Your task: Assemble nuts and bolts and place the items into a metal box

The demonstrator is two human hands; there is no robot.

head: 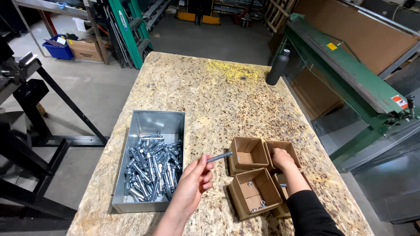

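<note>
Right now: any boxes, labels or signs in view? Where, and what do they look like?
Four small cardboard boxes: open, brown, clustered at the table's near right; right hand is in one.
Large cardboard box: brown, on the floor far left, beside a blue bin.
Yellow sticker: small rectangle on the green machine.
Warning label: red and white, machine's near end.

Left hand (195, 180) raised, fingertips pinched together; right hand (282, 158) curled, knuckles up, reaching down.

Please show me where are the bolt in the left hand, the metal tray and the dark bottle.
bolt (220, 156): head view, middle of its shank.
left hand (195, 181): head view, its palm.
metal tray (158, 123): head view, bare floor at its far end.
dark bottle (278, 67): head view, its body.
</note>
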